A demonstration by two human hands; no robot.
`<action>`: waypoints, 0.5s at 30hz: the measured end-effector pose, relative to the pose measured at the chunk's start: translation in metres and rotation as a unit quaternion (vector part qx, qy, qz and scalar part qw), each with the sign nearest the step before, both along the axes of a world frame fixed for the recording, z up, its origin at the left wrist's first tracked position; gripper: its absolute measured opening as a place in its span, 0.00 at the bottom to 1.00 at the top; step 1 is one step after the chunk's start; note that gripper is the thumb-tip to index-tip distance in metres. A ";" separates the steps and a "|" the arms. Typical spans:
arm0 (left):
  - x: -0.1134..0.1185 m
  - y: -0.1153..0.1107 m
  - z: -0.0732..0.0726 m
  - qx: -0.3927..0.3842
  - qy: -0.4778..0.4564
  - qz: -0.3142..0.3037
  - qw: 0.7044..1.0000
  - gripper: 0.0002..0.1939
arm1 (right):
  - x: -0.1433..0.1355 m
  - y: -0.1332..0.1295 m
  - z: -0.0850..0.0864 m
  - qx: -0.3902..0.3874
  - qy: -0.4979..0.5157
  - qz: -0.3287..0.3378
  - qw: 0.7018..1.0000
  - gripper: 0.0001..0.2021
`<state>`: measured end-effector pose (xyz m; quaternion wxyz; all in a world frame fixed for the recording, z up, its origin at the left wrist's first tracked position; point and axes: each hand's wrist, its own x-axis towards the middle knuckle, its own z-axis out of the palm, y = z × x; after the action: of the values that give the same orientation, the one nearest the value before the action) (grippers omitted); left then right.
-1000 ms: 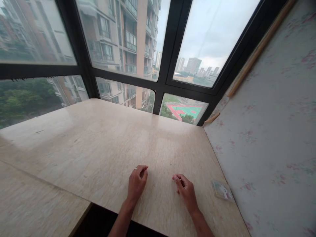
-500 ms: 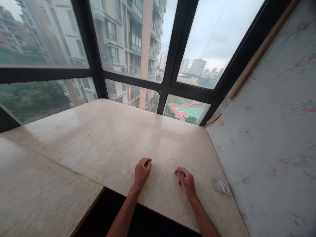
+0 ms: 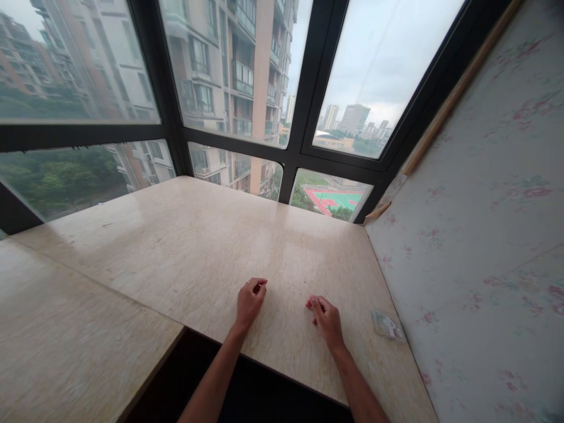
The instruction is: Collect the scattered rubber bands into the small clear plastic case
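Note:
Both hands are over the near part of a beige marble-patterned counter. My left hand has its fingers curled, thumb and fingertips close together, with a ring on one finger. To the right, my right hand is also curled, its thumb against the fingers. Whatever either hand might hold is too small to make out. A small clear plastic box with something white and reddish inside lies right of my right hand, near the wall, touched by neither hand.
Dark-framed windows rise behind the counter. A wall with floral paper bounds the right side. A lower-left counter section meets the main one at a seam, and a dark gap lies below the front edge.
The view has shifted slightly, so the hands and the box appear a little further left and higher. Both hands keep nearly the same curled pose.

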<state>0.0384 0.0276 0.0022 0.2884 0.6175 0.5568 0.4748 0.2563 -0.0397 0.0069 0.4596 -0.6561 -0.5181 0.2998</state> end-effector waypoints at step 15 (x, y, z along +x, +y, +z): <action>0.000 0.002 -0.003 -0.008 0.015 0.001 1.000 0.10 | 0.001 -0.002 -0.003 0.008 -0.018 0.042 0.999 0.22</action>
<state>0.0383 0.0299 -0.0006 0.2845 0.6214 0.5657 0.4614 0.2577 -0.0421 0.0040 0.4419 -0.6357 -0.5558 0.3028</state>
